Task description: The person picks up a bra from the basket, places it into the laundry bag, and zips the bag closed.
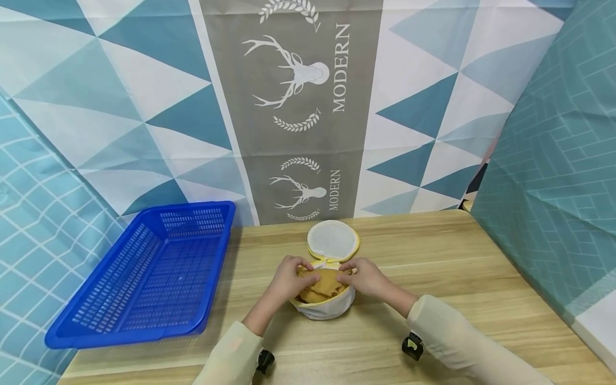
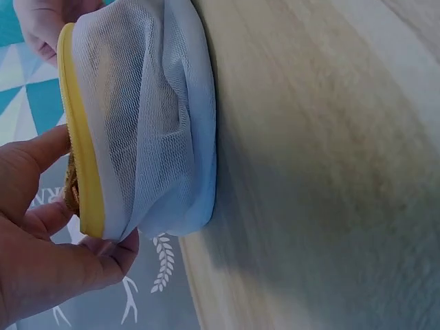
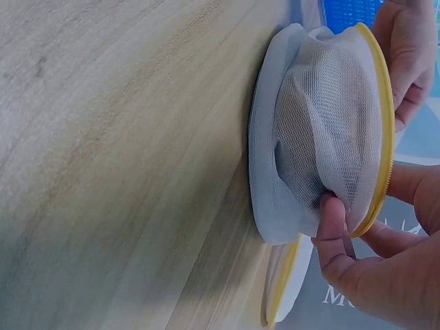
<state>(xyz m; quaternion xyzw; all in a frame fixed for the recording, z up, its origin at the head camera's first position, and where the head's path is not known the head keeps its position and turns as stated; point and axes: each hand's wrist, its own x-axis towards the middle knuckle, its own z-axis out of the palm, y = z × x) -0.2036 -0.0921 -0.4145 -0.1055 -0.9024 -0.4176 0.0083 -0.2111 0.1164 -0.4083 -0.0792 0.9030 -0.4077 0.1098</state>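
Observation:
A round white mesh laundry bag (image 1: 329, 310) with a yellow zipper rim stands on the wooden table, its lid (image 1: 333, 239) folded back behind it. Mustard-brown cloth (image 1: 323, 282) with a dark, lacy-looking edge fills the inside. My left hand (image 1: 290, 278) grips the bag's left rim, thumb over the cloth and other fingers around the outside. On the opposite side, my right hand (image 1: 367, 276) holds the rim the same way. The right wrist view shows one fingertip (image 3: 333, 210) pressing into the mesh wall (image 3: 330, 124). Bunched cloth (image 2: 71, 184) shows at the zipper in the left wrist view.
A large blue plastic basket (image 1: 212, 278) stands at the left of the wooden table (image 1: 423, 251). Behind the table hangs a patterned backdrop (image 1: 308, 128) with deer heads and triangles. Tile-patterned sheets (image 1: 568, 160) border the right side.

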